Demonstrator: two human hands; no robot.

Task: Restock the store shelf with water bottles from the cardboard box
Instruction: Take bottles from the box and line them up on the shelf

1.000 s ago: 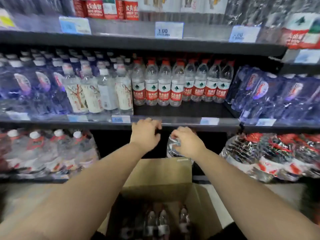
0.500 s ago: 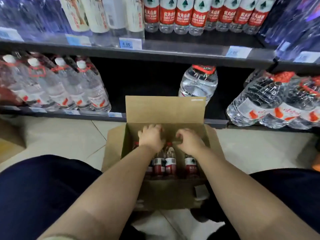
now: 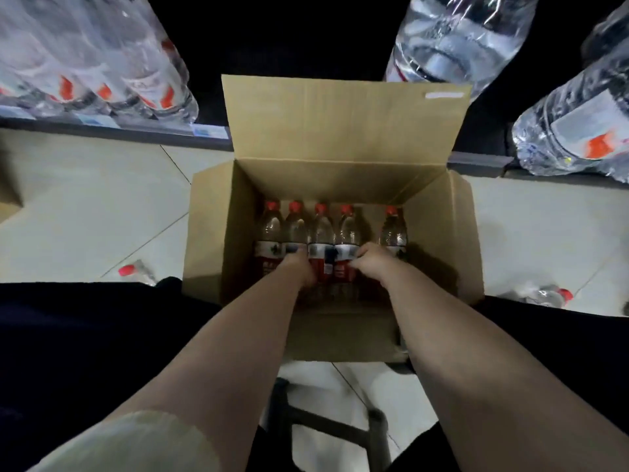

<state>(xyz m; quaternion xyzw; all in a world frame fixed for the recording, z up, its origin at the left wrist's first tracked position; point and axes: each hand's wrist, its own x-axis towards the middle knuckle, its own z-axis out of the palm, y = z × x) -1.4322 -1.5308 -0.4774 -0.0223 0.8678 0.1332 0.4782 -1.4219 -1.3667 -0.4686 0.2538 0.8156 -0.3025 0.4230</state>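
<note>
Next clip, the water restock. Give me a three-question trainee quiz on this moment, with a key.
1. True or false: the left hand and the right hand are both inside the cardboard box.
2. How many red caps show on the bottles standing in the box? A) three B) five C) eight
3. Fill in: two loose bottles lie on the ____, one on each side of the box.

Key: 1 true; 2 B; 3 floor.
</note>
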